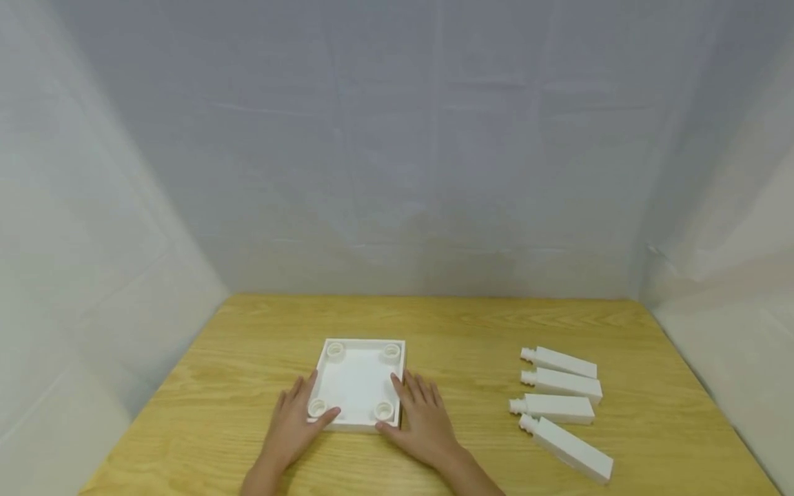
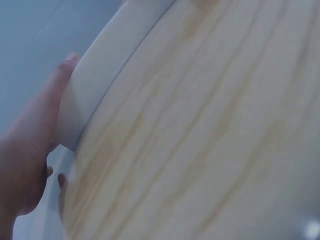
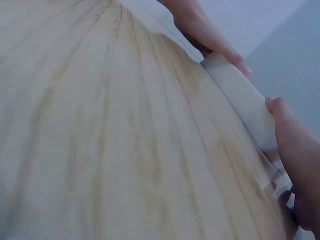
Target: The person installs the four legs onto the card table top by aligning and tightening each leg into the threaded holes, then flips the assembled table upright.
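Note:
A square white panel (image 1: 360, 386) with a raised rim lies flat on the wooden table, a round threaded-looking socket in each corner. My left hand (image 1: 294, 424) touches its near left corner, fingers along the left side and thumb at the front rim. On the opposite side my right hand (image 1: 424, 427) rests against the near right corner, its fingers extended and spread, thumb at the front. In the left wrist view the left thumb lies along the panel's front wall (image 2: 100, 65). The right wrist view shows both thumbs at that wall (image 3: 240, 95); the fingers are partly hidden.
To the right on the wooden table (image 1: 471, 331) lie several white square-sided legs (image 1: 558, 408) with narrow threaded ends pointing left. The nearest leg (image 1: 573, 448) is slanted. Pale sheeting (image 1: 434, 172) hangs behind the table and at both sides.

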A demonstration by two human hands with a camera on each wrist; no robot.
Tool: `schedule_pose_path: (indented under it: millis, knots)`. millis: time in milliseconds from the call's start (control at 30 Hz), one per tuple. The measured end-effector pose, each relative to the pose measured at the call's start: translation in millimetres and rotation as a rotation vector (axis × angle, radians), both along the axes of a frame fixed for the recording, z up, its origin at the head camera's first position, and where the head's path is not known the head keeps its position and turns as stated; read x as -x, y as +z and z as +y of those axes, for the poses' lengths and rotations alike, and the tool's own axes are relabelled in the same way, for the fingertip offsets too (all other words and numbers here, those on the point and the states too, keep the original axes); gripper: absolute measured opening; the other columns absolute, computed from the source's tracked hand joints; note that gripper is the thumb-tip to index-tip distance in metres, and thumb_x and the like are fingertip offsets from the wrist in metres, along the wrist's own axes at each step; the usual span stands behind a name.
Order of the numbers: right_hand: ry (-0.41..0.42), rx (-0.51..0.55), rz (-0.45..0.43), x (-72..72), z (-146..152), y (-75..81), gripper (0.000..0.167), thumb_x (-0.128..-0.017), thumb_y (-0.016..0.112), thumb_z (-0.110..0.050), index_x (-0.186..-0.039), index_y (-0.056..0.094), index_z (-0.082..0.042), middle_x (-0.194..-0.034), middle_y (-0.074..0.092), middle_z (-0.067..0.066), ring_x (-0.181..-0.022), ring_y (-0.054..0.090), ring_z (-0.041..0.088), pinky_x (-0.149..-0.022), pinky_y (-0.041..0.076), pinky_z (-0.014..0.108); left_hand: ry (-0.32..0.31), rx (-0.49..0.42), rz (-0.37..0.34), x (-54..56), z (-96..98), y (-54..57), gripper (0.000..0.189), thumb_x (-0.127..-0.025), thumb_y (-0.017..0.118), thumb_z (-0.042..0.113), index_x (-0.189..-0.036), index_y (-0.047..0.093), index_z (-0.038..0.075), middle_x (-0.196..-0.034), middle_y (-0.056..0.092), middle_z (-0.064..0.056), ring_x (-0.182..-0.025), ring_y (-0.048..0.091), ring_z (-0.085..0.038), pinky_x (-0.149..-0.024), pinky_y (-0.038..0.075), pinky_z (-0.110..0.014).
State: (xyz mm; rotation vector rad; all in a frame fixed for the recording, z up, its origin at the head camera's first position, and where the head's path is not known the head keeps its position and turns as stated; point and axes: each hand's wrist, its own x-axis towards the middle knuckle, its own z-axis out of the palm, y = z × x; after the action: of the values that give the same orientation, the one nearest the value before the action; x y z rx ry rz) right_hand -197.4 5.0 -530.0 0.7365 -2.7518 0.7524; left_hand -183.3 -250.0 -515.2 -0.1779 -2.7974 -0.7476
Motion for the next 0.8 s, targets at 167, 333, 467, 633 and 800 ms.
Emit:
schedule_pose_path:
  millis: [167,333,467,633,800]
  knots:
    - [0.008,-0.004,0.006,-2.1,9,-1.1,0.082,-0.083,0.044,-0.066,-0.146,0.026,-0.017,-0.148,0.024,0.013,-0.132,0.023,0.035,-0.107,0.013,0.051,0.014,-0.012,-0.003,-4.6,9.4,-0.2,0.083,-0.081,0.063,0.049,-0.141,0.032,0.0,-0.136,0.036,-0.029,-0.128,0.027,-0.043,-0.104,0.01,-0.058]
    - [0.018,0.021,0.019,-5.0,17,-0.3,0.082,-0.083,0.045,-0.066,-0.146,0.028,-0.016,-0.147,0.025,0.014,-0.131,0.024,0.036,-0.106,0.014,0.052,0.021,-0.018,-0.01,-8.1,16.6,-1.2,0.084,-0.081,0.062,0.051,-0.142,0.031,0.002,-0.136,0.037,-0.027,-0.129,0.026,-0.041,-0.105,0.01,-0.057]
    - [0.01,0.019,0.039,-6.5,23,-1.2,0.082,-0.083,0.046,-0.066,-0.145,0.029,-0.015,-0.146,0.027,0.014,-0.131,0.025,0.036,-0.106,0.015,0.053,0.02,-0.01,0.001,-8.4,22.5,-1.0,0.084,-0.08,0.063,0.051,-0.142,0.032,0.003,-0.135,0.039,-0.026,-0.129,0.027,-0.04,-0.104,0.011,-0.057]
    - [0.0,0.011,0.053,-8.6,30,-2.5,0.082,-0.082,0.046,-0.066,-0.145,0.03,-0.015,-0.146,0.028,0.014,-0.131,0.026,0.035,-0.106,0.016,0.052,0.008,-0.002,0.012,-8.9,29.5,0.1,0.083,-0.081,0.062,0.052,-0.141,0.033,0.003,-0.134,0.042,-0.025,-0.128,0.029,-0.041,-0.104,0.013,-0.058]
    - [-0.001,0.021,0.055,-11.2,34,-2.0,0.082,-0.082,0.049,-0.064,-0.144,0.031,-0.015,-0.145,0.029,0.015,-0.13,0.027,0.036,-0.106,0.016,0.052,0.008,-0.001,0.01,-11.1,35.4,-0.3,0.082,-0.081,0.061,0.052,-0.141,0.033,0.003,-0.134,0.042,-0.024,-0.128,0.028,-0.04,-0.104,0.014,-0.058]
